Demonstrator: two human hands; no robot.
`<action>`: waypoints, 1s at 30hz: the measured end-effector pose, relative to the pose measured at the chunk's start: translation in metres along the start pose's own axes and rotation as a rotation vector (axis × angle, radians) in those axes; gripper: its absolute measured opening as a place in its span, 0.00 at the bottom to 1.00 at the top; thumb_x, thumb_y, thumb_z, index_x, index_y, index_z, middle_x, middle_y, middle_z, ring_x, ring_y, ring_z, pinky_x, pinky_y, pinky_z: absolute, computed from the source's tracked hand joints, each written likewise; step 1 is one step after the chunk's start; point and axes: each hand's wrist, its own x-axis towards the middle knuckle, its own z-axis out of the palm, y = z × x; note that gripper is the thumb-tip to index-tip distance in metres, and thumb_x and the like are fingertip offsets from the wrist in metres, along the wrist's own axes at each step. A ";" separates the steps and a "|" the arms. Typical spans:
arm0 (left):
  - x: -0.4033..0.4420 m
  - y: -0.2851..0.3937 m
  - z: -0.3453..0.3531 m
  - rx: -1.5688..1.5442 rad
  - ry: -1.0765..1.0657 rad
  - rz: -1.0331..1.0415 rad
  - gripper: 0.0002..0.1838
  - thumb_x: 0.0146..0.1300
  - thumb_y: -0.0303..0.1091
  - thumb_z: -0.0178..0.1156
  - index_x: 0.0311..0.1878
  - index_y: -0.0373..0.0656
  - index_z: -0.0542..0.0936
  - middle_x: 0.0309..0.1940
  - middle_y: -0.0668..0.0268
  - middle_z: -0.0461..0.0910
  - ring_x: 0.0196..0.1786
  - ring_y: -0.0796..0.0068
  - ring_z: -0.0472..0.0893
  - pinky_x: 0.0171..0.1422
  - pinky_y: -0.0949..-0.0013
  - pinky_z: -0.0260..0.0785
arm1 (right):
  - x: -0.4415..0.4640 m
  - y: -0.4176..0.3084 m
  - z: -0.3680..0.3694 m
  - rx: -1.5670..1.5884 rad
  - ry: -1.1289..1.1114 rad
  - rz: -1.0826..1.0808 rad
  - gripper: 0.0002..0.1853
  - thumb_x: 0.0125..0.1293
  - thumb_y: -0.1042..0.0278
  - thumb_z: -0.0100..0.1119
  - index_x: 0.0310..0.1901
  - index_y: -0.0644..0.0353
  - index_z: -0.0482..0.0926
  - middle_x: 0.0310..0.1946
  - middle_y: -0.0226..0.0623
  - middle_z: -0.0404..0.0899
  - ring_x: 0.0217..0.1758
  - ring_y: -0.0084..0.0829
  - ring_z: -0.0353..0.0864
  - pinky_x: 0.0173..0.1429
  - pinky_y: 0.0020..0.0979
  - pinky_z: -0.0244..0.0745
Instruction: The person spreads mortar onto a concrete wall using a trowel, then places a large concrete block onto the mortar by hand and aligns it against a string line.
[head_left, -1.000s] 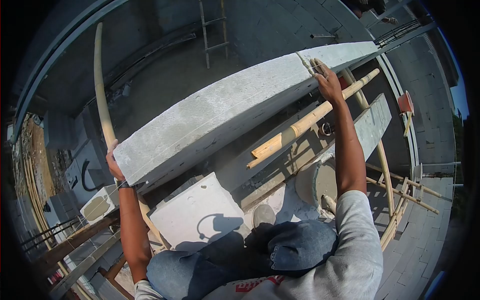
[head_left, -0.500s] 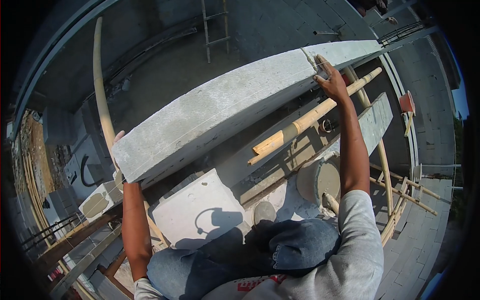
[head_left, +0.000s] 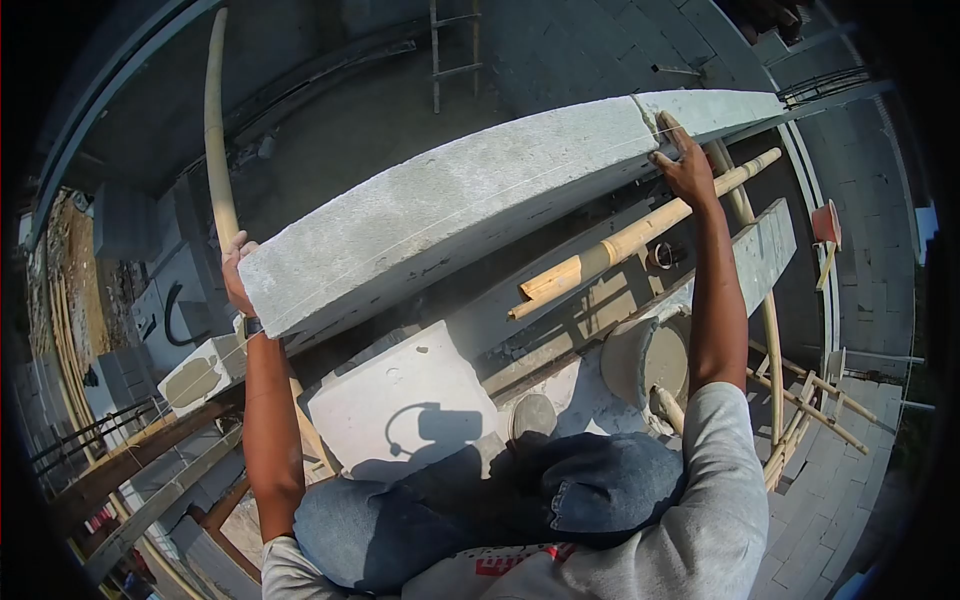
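Note:
A long pale block lies across the top of a wall, with a thin string running along its upper face. My left hand presses against the block's left end, its fingers spread up the end face. At the block's right end is a mortar joint, and beyond it another pale block. My right hand rests at this joint, fingers apart, fingertips on the top and thumb near the side edge. Neither hand wraps round anything.
Bamboo poles and a plank stand right of the wall. Below are a bucket of mortar and a white block. A mortar-topped block sits at the lower left, and a red container at the far right.
The view has shifted slightly, moving the scene a little to the right. My left hand's fingers now show higher on the block's end. My right hand stays at the joint.

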 end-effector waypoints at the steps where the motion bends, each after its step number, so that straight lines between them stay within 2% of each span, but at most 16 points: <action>1: -0.002 0.005 -0.001 0.024 0.034 0.003 0.23 0.82 0.41 0.50 0.69 0.34 0.73 0.37 0.64 0.81 0.43 0.72 0.85 0.50 0.65 0.82 | -0.001 -0.003 -0.001 -0.014 0.002 0.007 0.43 0.65 0.72 0.74 0.81 0.56 0.67 0.76 0.45 0.76 0.80 0.43 0.74 0.82 0.38 0.65; 4: -0.019 0.037 0.023 -0.107 0.169 -0.143 0.23 0.82 0.42 0.48 0.68 0.34 0.74 0.37 0.65 0.80 0.42 0.73 0.84 0.49 0.66 0.82 | -0.001 -0.003 0.001 -0.032 0.021 -0.006 0.43 0.65 0.70 0.75 0.81 0.55 0.67 0.75 0.47 0.77 0.79 0.46 0.75 0.81 0.40 0.67; 6: -0.015 0.009 0.018 -0.157 0.052 -0.144 0.23 0.82 0.43 0.48 0.67 0.34 0.75 0.38 0.65 0.81 0.42 0.73 0.84 0.49 0.66 0.82 | -0.001 0.005 0.003 -0.025 0.041 -0.056 0.45 0.63 0.67 0.77 0.81 0.52 0.67 0.73 0.50 0.78 0.77 0.50 0.77 0.80 0.42 0.69; 8: -0.021 0.002 0.021 -0.338 -0.007 -0.215 0.23 0.82 0.43 0.49 0.66 0.35 0.77 0.40 0.64 0.82 0.42 0.73 0.85 0.51 0.66 0.83 | 0.001 0.003 0.001 -0.015 0.023 -0.051 0.43 0.65 0.68 0.74 0.81 0.55 0.66 0.75 0.48 0.77 0.78 0.46 0.76 0.81 0.40 0.67; 12: -0.017 -0.004 0.018 -0.167 -0.036 -0.149 0.22 0.82 0.44 0.49 0.66 0.37 0.79 0.44 0.63 0.85 0.45 0.72 0.86 0.53 0.66 0.83 | -0.004 0.004 0.011 0.019 0.043 -0.052 0.43 0.67 0.68 0.72 0.82 0.58 0.64 0.77 0.50 0.74 0.80 0.46 0.74 0.81 0.39 0.67; 14: -0.021 -0.001 0.018 -0.121 -0.067 -0.116 0.23 0.83 0.44 0.47 0.66 0.38 0.80 0.46 0.62 0.86 0.48 0.71 0.86 0.55 0.65 0.83 | -0.025 -0.011 0.036 0.035 0.327 -0.006 0.44 0.66 0.68 0.71 0.82 0.60 0.64 0.78 0.54 0.71 0.81 0.50 0.70 0.83 0.41 0.65; 16: -0.015 -0.027 -0.033 -0.254 -0.043 -0.304 0.24 0.79 0.46 0.54 0.67 0.38 0.79 0.48 0.60 0.86 0.51 0.65 0.87 0.58 0.60 0.81 | -0.049 -0.025 0.073 0.048 0.593 0.050 0.44 0.66 0.66 0.70 0.80 0.68 0.62 0.80 0.61 0.64 0.83 0.56 0.65 0.84 0.44 0.62; 17: -0.025 -0.029 -0.052 0.122 -0.179 -0.127 0.25 0.76 0.47 0.59 0.66 0.38 0.79 0.49 0.59 0.87 0.53 0.60 0.87 0.60 0.57 0.80 | -0.066 -0.031 0.099 0.188 0.626 0.199 0.41 0.67 0.65 0.70 0.78 0.69 0.64 0.77 0.62 0.67 0.80 0.58 0.68 0.82 0.46 0.64; 18: -0.035 -0.029 -0.070 0.488 -0.245 0.085 0.28 0.72 0.48 0.65 0.66 0.38 0.80 0.50 0.58 0.87 0.55 0.56 0.87 0.62 0.53 0.79 | -0.082 -0.023 0.143 0.345 0.614 0.326 0.38 0.67 0.65 0.70 0.75 0.71 0.68 0.70 0.62 0.74 0.75 0.57 0.73 0.79 0.46 0.67; 19: -0.053 -0.020 -0.086 1.278 -0.449 0.600 0.31 0.66 0.50 0.72 0.65 0.39 0.81 0.52 0.56 0.87 0.56 0.50 0.86 0.65 0.49 0.77 | -0.104 -0.024 0.178 0.475 0.422 0.446 0.33 0.68 0.66 0.68 0.72 0.73 0.73 0.59 0.57 0.82 0.62 0.48 0.83 0.70 0.43 0.75; 20: -0.063 -0.006 -0.087 1.327 -0.590 0.564 0.33 0.59 0.50 0.77 0.63 0.40 0.82 0.54 0.55 0.88 0.57 0.47 0.86 0.66 0.48 0.76 | -0.126 -0.055 0.190 0.809 0.187 0.530 0.31 0.68 0.66 0.67 0.69 0.76 0.75 0.52 0.51 0.85 0.49 0.35 0.85 0.59 0.38 0.79; 21: -0.068 0.007 -0.073 1.353 -0.679 0.486 0.33 0.57 0.51 0.79 0.62 0.41 0.84 0.54 0.54 0.88 0.58 0.45 0.86 0.66 0.48 0.76 | -0.143 -0.056 0.226 0.726 0.056 0.516 0.27 0.73 0.75 0.63 0.71 0.74 0.74 0.54 0.41 0.86 0.52 0.28 0.84 0.60 0.27 0.78; 25: -0.087 0.047 -0.013 1.400 -0.825 0.108 0.29 0.57 0.52 0.80 0.58 0.45 0.89 0.55 0.55 0.90 0.57 0.48 0.87 0.64 0.51 0.77 | -0.152 -0.153 0.237 1.140 -0.172 0.855 0.27 0.74 0.73 0.57 0.73 0.66 0.74 0.52 0.35 0.85 0.44 0.28 0.82 0.54 0.27 0.77; 27: -0.083 0.026 -0.009 1.427 -0.817 0.037 0.32 0.57 0.54 0.81 0.60 0.45 0.88 0.56 0.55 0.90 0.58 0.50 0.87 0.65 0.52 0.78 | -0.137 -0.174 0.271 1.270 -0.052 0.838 0.25 0.74 0.72 0.56 0.71 0.63 0.76 0.52 0.35 0.85 0.43 0.29 0.82 0.50 0.29 0.78; 28: -0.081 0.016 -0.013 1.410 -0.809 0.095 0.33 0.57 0.55 0.80 0.60 0.46 0.88 0.56 0.56 0.90 0.58 0.51 0.87 0.65 0.53 0.78 | -0.129 -0.180 0.273 1.332 0.008 0.826 0.24 0.74 0.72 0.55 0.70 0.61 0.77 0.51 0.35 0.85 0.42 0.29 0.82 0.48 0.30 0.78; 30: -0.079 0.005 -0.024 1.378 -0.790 0.196 0.34 0.58 0.58 0.79 0.62 0.47 0.87 0.57 0.57 0.90 0.60 0.52 0.87 0.66 0.54 0.78 | -0.118 -0.182 0.249 1.296 -0.155 0.967 0.21 0.74 0.72 0.55 0.66 0.59 0.79 0.50 0.36 0.85 0.42 0.30 0.83 0.45 0.32 0.80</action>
